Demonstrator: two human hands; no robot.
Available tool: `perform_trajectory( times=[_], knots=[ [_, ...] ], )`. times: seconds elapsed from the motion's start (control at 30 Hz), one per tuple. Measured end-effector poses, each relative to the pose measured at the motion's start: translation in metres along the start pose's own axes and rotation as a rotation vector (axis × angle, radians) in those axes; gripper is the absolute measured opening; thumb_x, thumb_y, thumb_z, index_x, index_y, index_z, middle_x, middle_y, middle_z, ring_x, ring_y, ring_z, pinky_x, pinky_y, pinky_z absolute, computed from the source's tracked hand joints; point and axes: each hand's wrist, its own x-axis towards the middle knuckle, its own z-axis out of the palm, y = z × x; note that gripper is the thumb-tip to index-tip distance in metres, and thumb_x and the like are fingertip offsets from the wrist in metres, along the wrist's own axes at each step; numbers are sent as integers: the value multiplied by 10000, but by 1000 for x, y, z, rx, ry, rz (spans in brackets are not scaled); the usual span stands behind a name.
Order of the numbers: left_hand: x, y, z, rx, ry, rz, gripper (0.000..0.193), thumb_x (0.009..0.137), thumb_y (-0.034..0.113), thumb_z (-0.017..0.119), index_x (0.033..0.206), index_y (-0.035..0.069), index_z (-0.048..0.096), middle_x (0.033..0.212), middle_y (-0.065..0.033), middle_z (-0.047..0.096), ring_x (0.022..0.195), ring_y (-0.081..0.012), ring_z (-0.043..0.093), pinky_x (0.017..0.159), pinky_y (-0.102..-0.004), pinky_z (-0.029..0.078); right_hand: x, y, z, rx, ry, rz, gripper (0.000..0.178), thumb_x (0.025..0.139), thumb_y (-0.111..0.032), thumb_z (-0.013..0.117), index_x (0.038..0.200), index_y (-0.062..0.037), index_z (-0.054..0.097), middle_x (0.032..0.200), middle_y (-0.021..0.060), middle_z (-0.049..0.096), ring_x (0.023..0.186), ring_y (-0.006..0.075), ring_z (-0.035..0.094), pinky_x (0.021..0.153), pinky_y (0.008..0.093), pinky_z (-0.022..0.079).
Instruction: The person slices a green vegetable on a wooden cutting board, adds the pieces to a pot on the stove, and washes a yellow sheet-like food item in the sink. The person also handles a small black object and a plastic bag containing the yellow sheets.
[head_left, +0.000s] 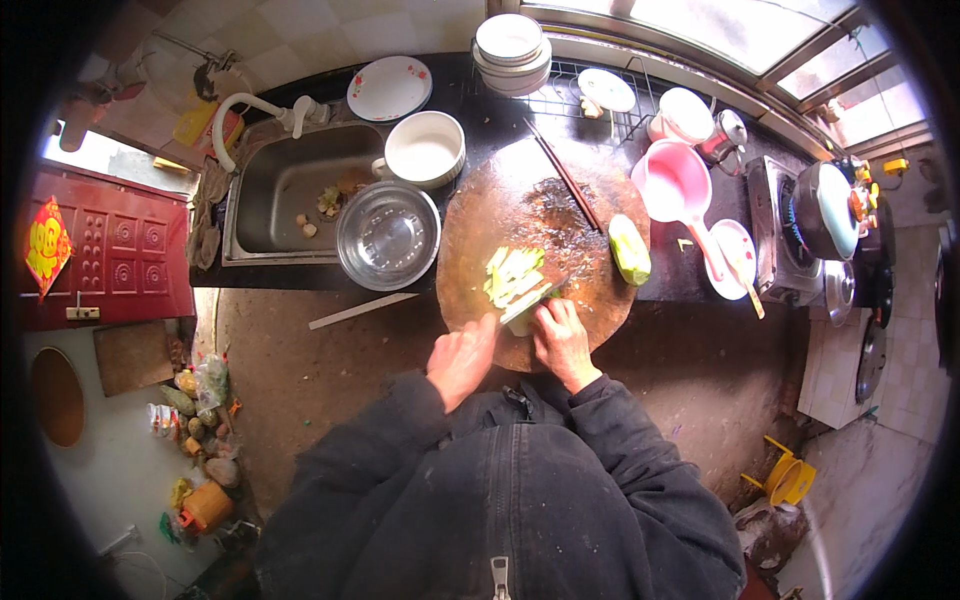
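A round wooden chopping board (560, 215) lies on the dark counter in front of me. Pale green vegetable strips (512, 274) lie near its front edge. My right hand (562, 340) grips a knife (527, 303) whose blade rests on the strips' near end. My left hand (462, 358) sits at the board's front edge, fingers curled beside the blade, touching the cut end of the vegetable. Another green vegetable piece (629, 250) lies at the board's right side. A pair of dark chopsticks (565, 176) rests across the board's far edge.
A steel bowl (387, 236) and a white pot (425, 148) stand left of the board, beside a sink (285, 190) holding scraps. A pink ladle cup (676, 185), white dishes (511, 45) and a stove with a pan (825, 208) are to the right. Bags lie on the floor (200, 420).
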Motion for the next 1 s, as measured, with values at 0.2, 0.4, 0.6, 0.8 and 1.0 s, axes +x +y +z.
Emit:
perform_trajectory(
  times=[0.2,0.4,0.6,0.8,1.0],
  knots=[
    [12,-3,0,-84,20,-35,149,964,191,576,998,59,519,771,-187,656,659,-400,667,555,-516,519,-1,0,-2,41,46,-56,285,681,25,653,942,-28,554,994,161,547,988,370,545,859,446,493],
    [-5,-4,2,17,-28,-27,171,952,190,598,1001,44,523,752,-175,657,631,-397,663,530,-496,523,-2,2,0,-1,7,-23,388,671,5,672,1047,-20,579,1055,168,571,1031,372,555,889,433,496],
    [2,-8,-4,-56,28,-30,180,946,193,608,989,44,516,765,-186,658,637,-392,666,527,-492,527,-3,6,1,12,29,-53,350,722,-8,693,1058,-24,598,1060,146,571,1032,356,554,858,417,507],
    [-14,7,-4,21,-39,-61,160,949,198,596,1001,66,522,747,-182,642,642,-376,672,532,-490,528,-5,6,0,-28,-47,-5,334,720,-10,696,1039,-24,598,1023,150,560,1007,357,554,845,413,510],
    [11,5,6,-80,-10,-33,169,956,201,586,1005,55,517,779,-194,661,668,-402,669,571,-506,533,-7,6,2,-1,27,-58,369,711,-11,703,1062,-19,587,1037,152,564,1018,358,552,854,420,509]
  ],
)
